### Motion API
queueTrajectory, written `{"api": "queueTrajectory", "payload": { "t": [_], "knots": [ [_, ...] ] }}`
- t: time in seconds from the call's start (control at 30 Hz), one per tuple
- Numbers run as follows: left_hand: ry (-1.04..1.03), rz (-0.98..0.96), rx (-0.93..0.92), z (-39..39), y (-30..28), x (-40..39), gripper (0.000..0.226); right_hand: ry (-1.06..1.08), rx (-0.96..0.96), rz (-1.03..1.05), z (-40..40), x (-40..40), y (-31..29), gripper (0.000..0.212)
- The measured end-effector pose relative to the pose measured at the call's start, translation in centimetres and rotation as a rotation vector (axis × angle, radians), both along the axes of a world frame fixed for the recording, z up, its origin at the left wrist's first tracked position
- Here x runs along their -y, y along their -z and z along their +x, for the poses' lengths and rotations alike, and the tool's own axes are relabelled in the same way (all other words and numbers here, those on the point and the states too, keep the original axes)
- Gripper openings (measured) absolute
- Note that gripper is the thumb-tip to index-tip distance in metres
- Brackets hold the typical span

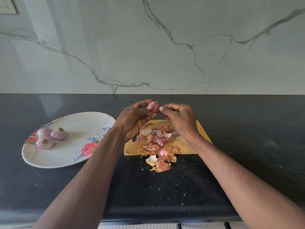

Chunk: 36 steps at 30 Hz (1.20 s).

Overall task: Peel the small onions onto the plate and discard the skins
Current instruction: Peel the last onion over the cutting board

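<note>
My left hand point(134, 119) holds a small pink onion point(154, 106) in its fingertips, raised above the far end of a wooden cutting board point(189, 146). My right hand point(179, 119) is beside it, thumb and fingers curled and touching the onion's right side. A heap of onion skins point(156, 146) covers the board and spills off its near edge onto the counter. Three peeled onions point(49, 138) lie together on the left part of a floral plate point(79, 156).
The black stone counter point(247, 146) runs the full width, with a marble backsplash point(148, 47) behind it. Small skin flakes are scattered on the counter in front of the board. The counter's front edge is near the bottom of the view.
</note>
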<state>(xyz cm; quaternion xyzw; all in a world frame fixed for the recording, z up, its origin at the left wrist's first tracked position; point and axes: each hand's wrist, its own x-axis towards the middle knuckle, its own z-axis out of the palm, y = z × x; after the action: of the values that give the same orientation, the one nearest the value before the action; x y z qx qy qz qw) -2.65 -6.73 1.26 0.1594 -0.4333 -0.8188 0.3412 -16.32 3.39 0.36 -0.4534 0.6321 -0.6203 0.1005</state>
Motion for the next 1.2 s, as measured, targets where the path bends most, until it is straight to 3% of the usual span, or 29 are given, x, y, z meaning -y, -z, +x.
{"api": "queueTrajectory", "payload": {
  "t": [0.27,0.4,1.2],
  "knots": [
    [0.008,-0.049,0.047,-0.23,0.2,-0.25,0.026,-0.012,0.026,-0.011,0.39,-0.07,0.04,0.009],
    [0.015,-0.06,0.061,-0.22,0.22,-0.3,0.035,0.011,0.009,-0.008,0.21,0.08,0.37,0.013],
    [0.029,-0.056,0.121,0.04,0.52,0.05,0.022,-0.011,0.058,0.001,0.18,-0.04,0.48,0.016]
  ]
}}
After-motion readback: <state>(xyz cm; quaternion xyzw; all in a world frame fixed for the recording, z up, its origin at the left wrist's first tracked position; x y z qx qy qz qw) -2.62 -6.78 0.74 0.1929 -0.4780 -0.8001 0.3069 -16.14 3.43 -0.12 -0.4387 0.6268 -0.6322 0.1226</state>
